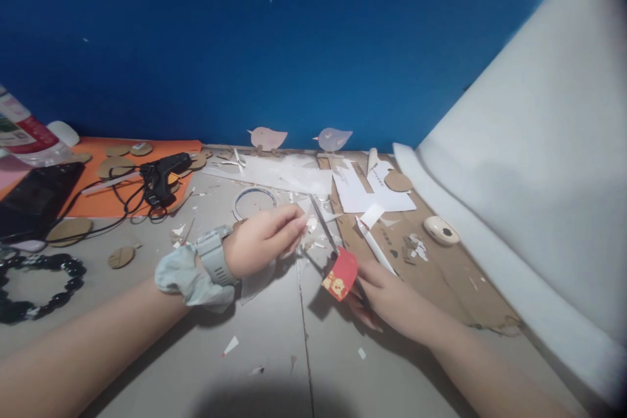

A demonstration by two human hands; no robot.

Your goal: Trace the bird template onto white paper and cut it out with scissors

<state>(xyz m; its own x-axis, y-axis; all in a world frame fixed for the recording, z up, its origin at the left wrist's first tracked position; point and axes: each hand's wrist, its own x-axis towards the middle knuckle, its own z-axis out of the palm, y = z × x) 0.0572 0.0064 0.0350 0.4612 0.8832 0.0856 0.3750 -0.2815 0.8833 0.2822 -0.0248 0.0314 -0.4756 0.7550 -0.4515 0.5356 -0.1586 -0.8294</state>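
Observation:
My left hand, with a grey watch and a pale blue scrunchie at its wrist, pinches a small whitish translucent piece of paper at the fingertips. Scissors are in my right hand, their blades apart and pointing away from me, close to that piece. A red piece with a yellow cartoon print covers part of the scissors near the handles, which my fingers partly hide. More translucent sheet shows under my left hand. A roll of tape or ring lies just behind it.
Two paper birds, pink and lilac, stand by the blue wall. A black glue gun lies on orange paper at left. White paper, a pen and a white oval case rest on cardboard.

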